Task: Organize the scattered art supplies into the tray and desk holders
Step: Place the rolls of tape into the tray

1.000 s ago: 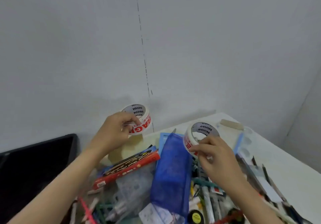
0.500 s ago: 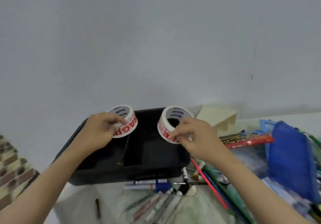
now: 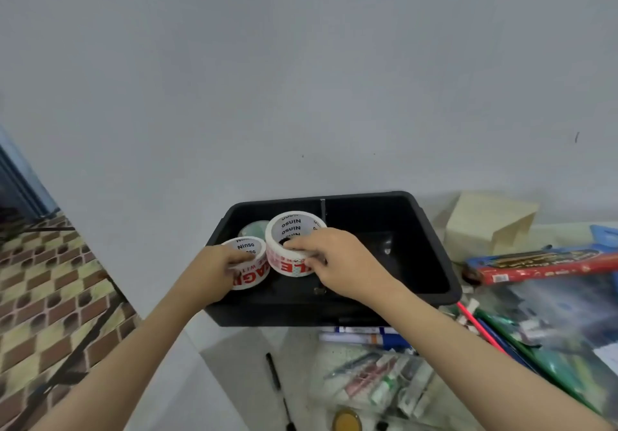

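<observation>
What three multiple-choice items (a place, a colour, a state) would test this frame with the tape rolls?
1. Where are the left roll and the right roll?
A) at the black tray's left compartment
B) in its right compartment
C) on the desk

2. What colour is the lettering round the rolls' outsides?
A) green
B) red
C) blue

3. What is the right hand doing?
A) lying flat on the desk
B) holding a pen
C) gripping a roll

Key: 1A, both rolls are held left of the divider. 2B, red print shows on both bands. 3C, its fingers curl over the right roll's rim, while the left hand grips the other.
</observation>
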Available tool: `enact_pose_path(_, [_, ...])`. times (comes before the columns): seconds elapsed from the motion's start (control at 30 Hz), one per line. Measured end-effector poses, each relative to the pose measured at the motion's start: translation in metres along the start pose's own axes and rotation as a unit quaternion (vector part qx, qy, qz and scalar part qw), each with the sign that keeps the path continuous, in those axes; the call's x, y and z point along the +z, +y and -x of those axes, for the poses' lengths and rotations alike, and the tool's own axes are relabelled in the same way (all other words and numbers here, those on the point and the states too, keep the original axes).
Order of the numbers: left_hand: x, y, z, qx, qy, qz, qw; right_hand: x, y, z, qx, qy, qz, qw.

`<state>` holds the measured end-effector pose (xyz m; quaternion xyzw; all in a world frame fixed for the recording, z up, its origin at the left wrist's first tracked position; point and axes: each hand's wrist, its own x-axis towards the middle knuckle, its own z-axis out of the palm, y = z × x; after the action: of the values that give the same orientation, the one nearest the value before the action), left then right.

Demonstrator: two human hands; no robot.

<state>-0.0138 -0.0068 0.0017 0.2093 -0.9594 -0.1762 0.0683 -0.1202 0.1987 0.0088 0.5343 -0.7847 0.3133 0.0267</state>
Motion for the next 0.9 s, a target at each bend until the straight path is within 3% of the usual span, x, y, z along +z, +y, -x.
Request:
enact_pose_path(0.3, [0.009, -0.008, -0.006, -0.041, -0.009, 0.021, 0.999, 0.019, -0.004, -0.024, 0.001, -0.070, 0.050, 0.996])
enact_pose_path(0.9, [0.014, -0.015, -0.024, -0.063, -0.076, -0.103, 0.990, 0.016, -0.007, -0.035, 0.028, -0.136, 0.146, 0.979])
